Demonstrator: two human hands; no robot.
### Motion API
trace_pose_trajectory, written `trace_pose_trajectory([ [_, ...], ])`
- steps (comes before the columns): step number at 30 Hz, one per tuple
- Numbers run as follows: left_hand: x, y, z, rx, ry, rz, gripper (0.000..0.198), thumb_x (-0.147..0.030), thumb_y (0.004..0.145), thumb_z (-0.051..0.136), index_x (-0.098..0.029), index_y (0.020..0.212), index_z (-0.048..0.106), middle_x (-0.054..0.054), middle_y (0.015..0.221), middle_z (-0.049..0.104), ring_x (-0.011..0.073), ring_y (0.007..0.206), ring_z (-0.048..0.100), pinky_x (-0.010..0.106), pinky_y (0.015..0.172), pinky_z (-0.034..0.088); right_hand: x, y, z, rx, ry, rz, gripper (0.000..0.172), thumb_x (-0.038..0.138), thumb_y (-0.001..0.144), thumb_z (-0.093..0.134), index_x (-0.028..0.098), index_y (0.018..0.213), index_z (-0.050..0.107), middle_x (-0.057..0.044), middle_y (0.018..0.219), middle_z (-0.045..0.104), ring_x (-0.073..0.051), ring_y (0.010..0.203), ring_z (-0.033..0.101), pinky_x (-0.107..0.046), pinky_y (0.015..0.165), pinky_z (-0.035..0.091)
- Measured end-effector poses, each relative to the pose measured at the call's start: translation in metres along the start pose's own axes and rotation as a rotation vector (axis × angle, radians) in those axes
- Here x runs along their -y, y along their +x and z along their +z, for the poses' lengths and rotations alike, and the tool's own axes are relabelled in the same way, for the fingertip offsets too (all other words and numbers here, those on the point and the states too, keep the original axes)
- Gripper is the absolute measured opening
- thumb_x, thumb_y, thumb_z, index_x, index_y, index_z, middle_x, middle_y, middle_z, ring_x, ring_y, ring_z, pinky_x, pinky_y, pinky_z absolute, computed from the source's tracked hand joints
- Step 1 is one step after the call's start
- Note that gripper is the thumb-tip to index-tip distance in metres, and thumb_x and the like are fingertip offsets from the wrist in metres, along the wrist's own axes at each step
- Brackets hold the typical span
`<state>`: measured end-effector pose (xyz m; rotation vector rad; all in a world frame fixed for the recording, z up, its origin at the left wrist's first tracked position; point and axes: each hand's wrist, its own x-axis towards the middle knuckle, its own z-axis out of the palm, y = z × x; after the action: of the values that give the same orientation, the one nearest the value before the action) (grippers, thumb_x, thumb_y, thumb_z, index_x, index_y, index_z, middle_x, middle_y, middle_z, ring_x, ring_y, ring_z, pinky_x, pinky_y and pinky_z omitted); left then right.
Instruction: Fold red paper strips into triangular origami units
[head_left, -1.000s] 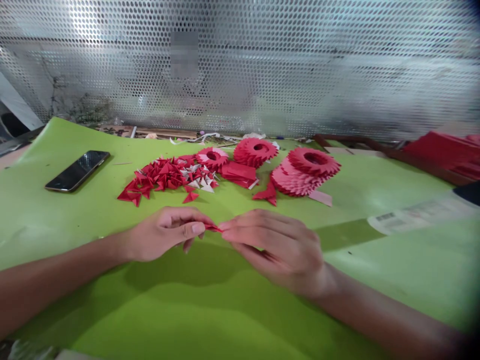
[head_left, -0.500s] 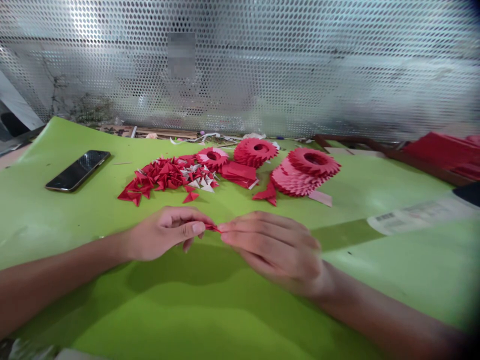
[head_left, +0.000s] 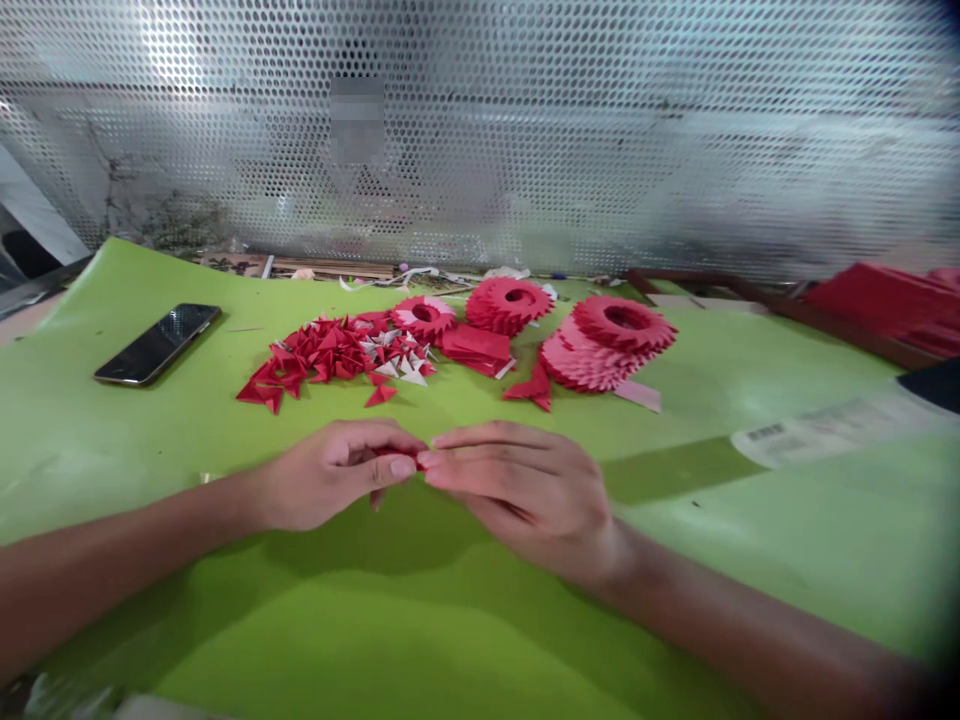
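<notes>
A small folded red paper piece is pinched between my two hands, mostly hidden by the fingers. My left hand grips it between thumb and fingers. From the other side, the fingertips of my right hand close on its right end. Beyond my left hand lies a heap of red and white folded paper triangles. A stack of flat red paper slips lies behind the hands. Around it stand a small red and pink paper ring, a red ring and a taller pink and red ring stack.
A black phone lies at the left on the green table cover. At the right is a transparent strip with print. Red paper sits in a brown tray at the far right. A perforated metal panel rises behind.
My right hand has moved a little left, closer to my left hand. Less of the red paper piece shows between the fingers.
</notes>
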<state>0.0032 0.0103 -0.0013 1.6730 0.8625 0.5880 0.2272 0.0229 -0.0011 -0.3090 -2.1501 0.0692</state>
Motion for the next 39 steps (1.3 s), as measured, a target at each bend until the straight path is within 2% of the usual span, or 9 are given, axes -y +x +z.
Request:
trace_pose_trajectory([
  [6, 0.000, 0.000, 0.006, -0.029, 0.019, 0.002, 0.032, -0.044, 0.098, 0.050, -0.015, 0.099, 0.064, 0.003, 0.086, 0.060, 0.0122, 0.068, 0.055, 0.024, 0.061, 0.047, -0.003, -0.003, 0.003, -0.009, 0.007, -0.036, 0.024, 0.004, 0.084, 0.071, 0.019, 0.103, 0.073, 0.001, 0.090, 0.080, -0.015, 0.091, 0.076, -0.026, 0.087, 0.065],
  [14, 0.005, 0.001, 0.004, -0.031, 0.064, 0.018, 0.035, -0.045, 0.101, 0.046, -0.015, 0.101, 0.064, 0.000, 0.078, 0.057, 0.0127, 0.067, 0.054, 0.026, 0.063, 0.044, -0.003, -0.001, 0.005, 0.014, 0.052, 0.054, 0.021, 0.012, 0.087, 0.071, 0.023, 0.105, 0.073, 0.001, 0.094, 0.079, -0.015, 0.094, 0.075, -0.026, 0.084, 0.064],
  [18, 0.010, 0.000, 0.003, -0.017, -0.030, 0.045, 0.037, -0.046, 0.101, 0.047, -0.017, 0.116, 0.065, 0.004, 0.088, 0.062, 0.0146, 0.076, 0.057, 0.028, 0.068, 0.047, -0.014, 0.009, -0.003, 0.063, 0.121, 0.277, 0.014, 0.027, 0.092, 0.067, 0.018, 0.101, 0.072, -0.004, 0.089, 0.078, -0.014, 0.075, 0.074, -0.024, 0.062, 0.061],
  [20, 0.013, 0.000, 0.002, -0.023, -0.090, 0.028, 0.039, -0.047, 0.101, 0.048, -0.017, 0.118, 0.066, 0.005, 0.089, 0.064, 0.0148, 0.076, 0.059, 0.028, 0.068, 0.047, -0.027, 0.015, -0.003, 0.132, 0.088, 0.455, 0.019, 0.029, 0.097, 0.058, 0.018, 0.095, 0.073, -0.003, 0.084, 0.077, -0.013, 0.067, 0.071, -0.021, 0.052, 0.054],
  [22, 0.016, 0.001, 0.000, -0.030, -0.151, -0.021, 0.041, -0.050, 0.100, 0.048, -0.015, 0.109, 0.067, 0.005, 0.086, 0.065, 0.0146, 0.073, 0.059, 0.028, 0.067, 0.047, -0.041, 0.020, 0.001, 0.258, 0.033, 0.572, 0.021, 0.030, 0.098, 0.055, 0.019, 0.102, 0.072, -0.004, 0.094, 0.077, -0.014, 0.073, 0.071, -0.022, 0.054, 0.052],
  [25, 0.020, 0.004, -0.003, -0.062, -0.259, -0.063, 0.043, -0.053, 0.099, 0.049, -0.014, 0.096, 0.067, 0.004, 0.082, 0.064, 0.0139, 0.070, 0.058, 0.028, 0.066, 0.047, -0.059, 0.027, 0.016, 0.499, 0.033, 0.541, 0.030, 0.034, 0.096, 0.058, 0.023, 0.122, 0.067, -0.006, 0.108, 0.075, -0.018, 0.082, 0.071, -0.028, 0.066, 0.054],
  [27, 0.020, 0.006, -0.004, -0.079, -0.321, -0.053, 0.041, -0.051, 0.099, 0.049, -0.014, 0.093, 0.066, 0.003, 0.080, 0.062, 0.0131, 0.068, 0.056, 0.027, 0.064, 0.045, -0.066, 0.031, 0.026, 0.570, 0.055, 0.491, 0.029, 0.033, 0.096, 0.059, 0.024, 0.121, 0.068, -0.006, 0.111, 0.074, -0.020, 0.089, 0.070, -0.031, 0.073, 0.053],
  [32, 0.016, 0.011, -0.003, -0.105, -0.409, -0.051, 0.036, -0.048, 0.098, 0.049, -0.016, 0.085, 0.060, -0.002, 0.070, 0.053, 0.0106, 0.059, 0.046, 0.023, 0.055, 0.038, -0.068, 0.037, 0.036, 0.569, 0.098, 0.479, 0.016, 0.027, 0.094, 0.061, 0.021, 0.100, 0.074, -0.004, 0.100, 0.075, -0.017, 0.086, 0.068, -0.029, 0.076, 0.051],
  [39, 0.015, 0.010, -0.004, -0.114, -0.361, -0.039, 0.044, -0.057, 0.093, 0.057, -0.015, 0.079, 0.063, -0.001, 0.071, 0.056, 0.0099, 0.059, 0.045, 0.024, 0.056, 0.035, -0.046, 0.019, 0.002, 0.457, 0.218, 0.812, 0.019, 0.036, 0.088, 0.068, 0.017, 0.091, 0.069, -0.004, 0.090, 0.072, -0.014, 0.075, 0.065, -0.028, 0.068, 0.051],
])
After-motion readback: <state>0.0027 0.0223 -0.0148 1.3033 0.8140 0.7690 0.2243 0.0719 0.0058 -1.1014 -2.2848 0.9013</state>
